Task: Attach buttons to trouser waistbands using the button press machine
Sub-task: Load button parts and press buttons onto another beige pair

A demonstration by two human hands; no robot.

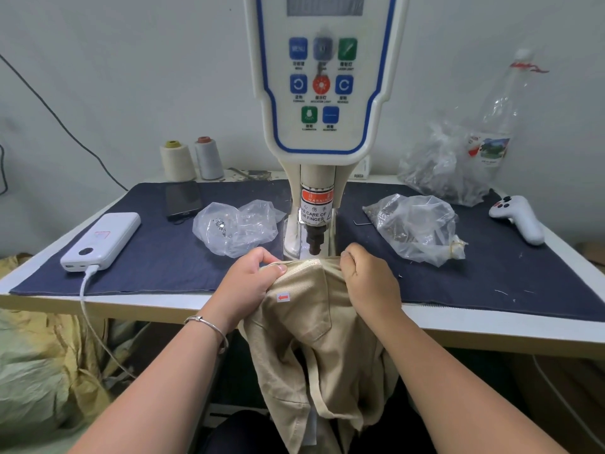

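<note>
**Waistband held at the foot of the press**

From my remote seat I see both hands on the beige trousers (314,326), right in front of the button press machine (322,126). My left hand (252,283) has a closed grip on the waistband edge, thumb on top and fingers curled under the cloth. My right hand (368,276) grips the other side of the same edge, fingers bunched into the fabric. The waistband lies on the surface (491,335) just in front of the machine's punch (315,239); the rest of the trousers hang off the near edge toward my lap. A small red arrow sticker (283,297) sits on the fabric beside the left thumb.

Left of the machine lies a crumpled clear bag (235,226) with a few small shiny metal pieces inside. Right of the machine is a second clear bag (415,227), knotted at one corner and holding a heap of small dark bits; I cannot tell what they are. Behind it, further right, a larger bag (438,165) holds more dark small parts, with a clear plastic bottle (501,116) standing beside it.

Far left of the machine are a white power bank (101,240) with its cable, a dark phone (182,199), and two thread cones (191,158) at the back. A white controller (520,217) lies far right. A navy cloth (157,253) covers the surface.
</note>
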